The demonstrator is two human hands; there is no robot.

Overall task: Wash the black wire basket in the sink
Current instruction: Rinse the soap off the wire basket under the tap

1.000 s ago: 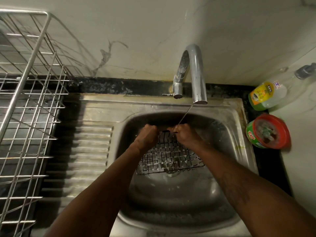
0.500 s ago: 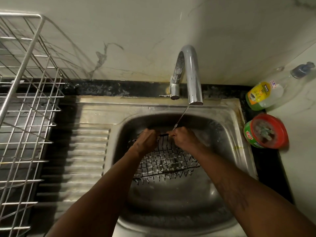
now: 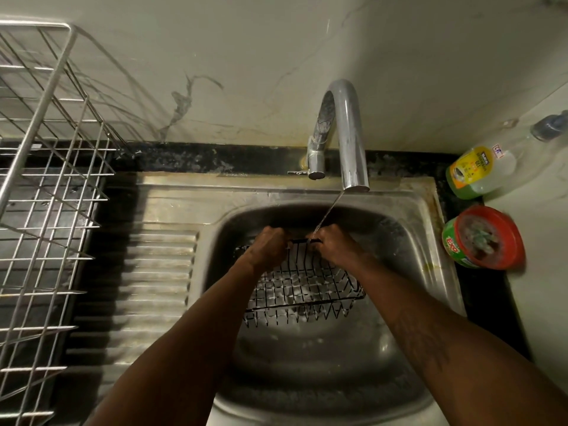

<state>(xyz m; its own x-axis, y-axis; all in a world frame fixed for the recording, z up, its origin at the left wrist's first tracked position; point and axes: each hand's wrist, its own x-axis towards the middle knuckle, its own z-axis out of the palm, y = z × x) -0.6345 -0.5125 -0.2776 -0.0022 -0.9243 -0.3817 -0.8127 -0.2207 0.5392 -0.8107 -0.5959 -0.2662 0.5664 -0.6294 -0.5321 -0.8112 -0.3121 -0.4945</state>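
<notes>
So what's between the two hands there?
Head view: a short stretch of the black wire basket rim, gripped by left hand and right hand, with the water stream landing there.

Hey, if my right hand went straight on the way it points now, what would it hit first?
The right hand, gripping the basket rim, points away and leftward. It would likely meet the sink back wall first, though depth is unclear.
</notes>
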